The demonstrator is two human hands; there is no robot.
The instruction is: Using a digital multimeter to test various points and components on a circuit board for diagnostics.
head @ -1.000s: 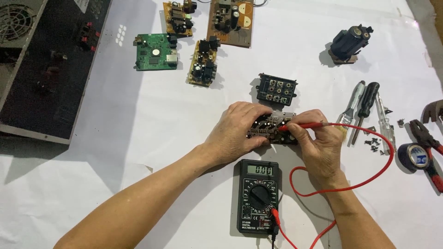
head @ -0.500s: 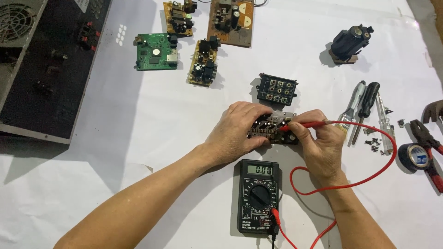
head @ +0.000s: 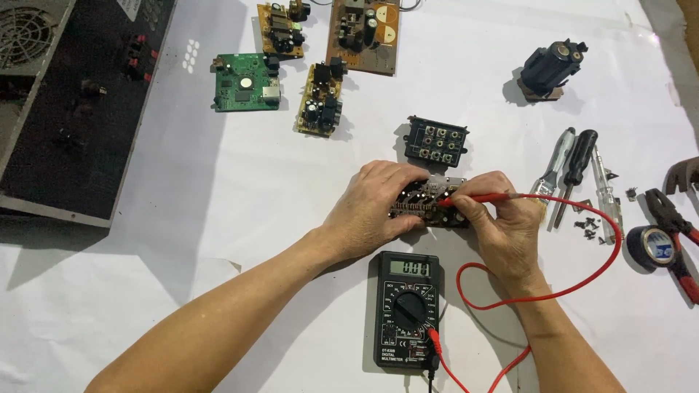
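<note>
Both hands meet mid-tabletop (head: 218, 218) on a board (head: 429, 207), left hand (head: 371, 211) beside right hand (head: 502, 229). The meter (head: 408, 309) lies just in front of them, a jack panel (head: 435, 140) just behind. Four boards (head: 320, 54) sit farther back, a chassis (head: 65, 109) far left, screwdrivers (head: 575, 171), pliers (head: 673, 225) and tape (head: 653, 247) to the right.

An electronics repair bench: loose circuit boards (head: 246, 81), a multimeter (head: 406, 309), screwdrivers (head: 575, 171), pliers (head: 673, 225), insulating tape (head: 653, 247).

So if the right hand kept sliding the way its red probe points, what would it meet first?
Probably the left hand: the right hand aims the red probe leftward across the small circuit board that hand holds.
</note>
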